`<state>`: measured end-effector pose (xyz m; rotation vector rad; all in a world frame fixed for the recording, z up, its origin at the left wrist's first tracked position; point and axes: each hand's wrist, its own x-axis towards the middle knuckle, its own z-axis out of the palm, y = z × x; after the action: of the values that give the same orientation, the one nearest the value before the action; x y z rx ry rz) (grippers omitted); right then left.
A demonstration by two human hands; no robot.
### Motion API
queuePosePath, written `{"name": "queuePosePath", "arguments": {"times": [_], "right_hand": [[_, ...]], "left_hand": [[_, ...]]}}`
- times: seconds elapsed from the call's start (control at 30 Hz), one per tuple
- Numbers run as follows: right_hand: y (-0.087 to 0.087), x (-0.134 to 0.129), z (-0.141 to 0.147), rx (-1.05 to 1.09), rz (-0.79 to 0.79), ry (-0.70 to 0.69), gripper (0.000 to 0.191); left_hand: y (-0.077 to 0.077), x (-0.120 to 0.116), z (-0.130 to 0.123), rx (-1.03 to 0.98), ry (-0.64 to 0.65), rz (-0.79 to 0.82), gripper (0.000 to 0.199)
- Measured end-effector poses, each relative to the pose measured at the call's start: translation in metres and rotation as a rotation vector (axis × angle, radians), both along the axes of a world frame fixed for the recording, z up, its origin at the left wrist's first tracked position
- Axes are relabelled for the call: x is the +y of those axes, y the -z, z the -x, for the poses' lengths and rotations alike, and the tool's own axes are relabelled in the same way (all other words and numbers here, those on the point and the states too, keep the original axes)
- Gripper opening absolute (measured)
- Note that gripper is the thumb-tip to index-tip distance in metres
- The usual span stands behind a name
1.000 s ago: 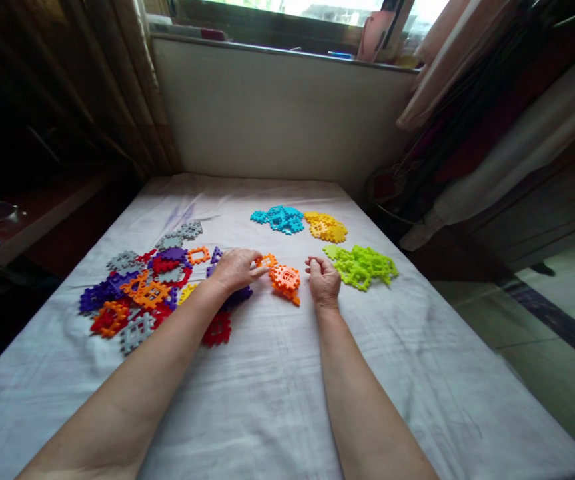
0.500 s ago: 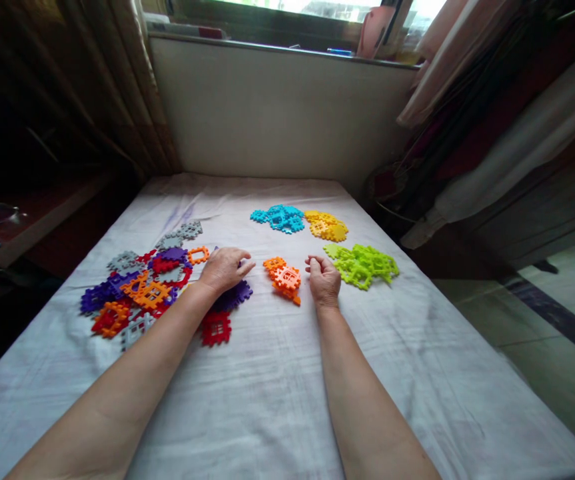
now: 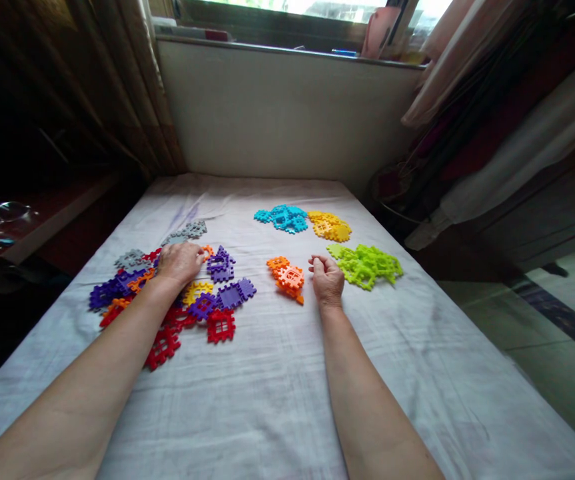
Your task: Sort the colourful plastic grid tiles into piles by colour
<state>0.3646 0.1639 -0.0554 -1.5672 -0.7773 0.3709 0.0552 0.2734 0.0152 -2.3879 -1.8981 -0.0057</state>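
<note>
My left hand (image 3: 181,263) is over the mixed pile at left, its fingers curled down on an orange interlocking building block (image 3: 208,252) whose right end shows. Purple blocks (image 3: 221,265), a yellow block (image 3: 198,292) and red blocks (image 3: 221,326) lie beside and below it. Resting on the sheet, my right hand (image 3: 328,280) is loosely closed with nothing visible in it. It sits between a small group of orange blocks (image 3: 288,277) and a heap of lime-green blocks (image 3: 367,265).
Blue blocks (image 3: 287,219) and yellow blocks (image 3: 330,227) form two heaps toward the back. Grey blocks (image 3: 187,232) lie at the far left of the pile. A pale sheet (image 3: 267,400) covers the surface, which ends at a wall (image 3: 287,113) under a window.
My left hand has moved left from the purple blocks to the orange block, uncovering purple and yellow blocks. My right hand has stayed put. The view has shifted slightly.
</note>
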Motion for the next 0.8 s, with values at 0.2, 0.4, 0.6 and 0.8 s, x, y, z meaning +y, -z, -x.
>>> {"name": "queuePosePath", "arguments": {"times": [0.2,0.4,0.6,0.8], "right_hand": [[-0.002,-0.001,0.001,-0.004,0.007,-0.014,0.036],[-0.001,0.000,0.000,-0.004,0.005,-0.006,0.036],[0.003,0.001,-0.001,-0.017,0.009,-0.009,0.036],[0.001,0.001,0.000,-0.023,0.004,-0.014,0.035]], "left_hand": [[-0.011,-0.005,0.002,0.023,0.031,0.043,0.040],[-0.010,-0.002,0.003,-0.013,0.013,0.033,0.027],[-0.010,-0.007,-0.023,-0.321,0.000,-0.122,0.025],[0.007,-0.047,-0.087,-0.470,0.323,-0.009,0.013]]}}
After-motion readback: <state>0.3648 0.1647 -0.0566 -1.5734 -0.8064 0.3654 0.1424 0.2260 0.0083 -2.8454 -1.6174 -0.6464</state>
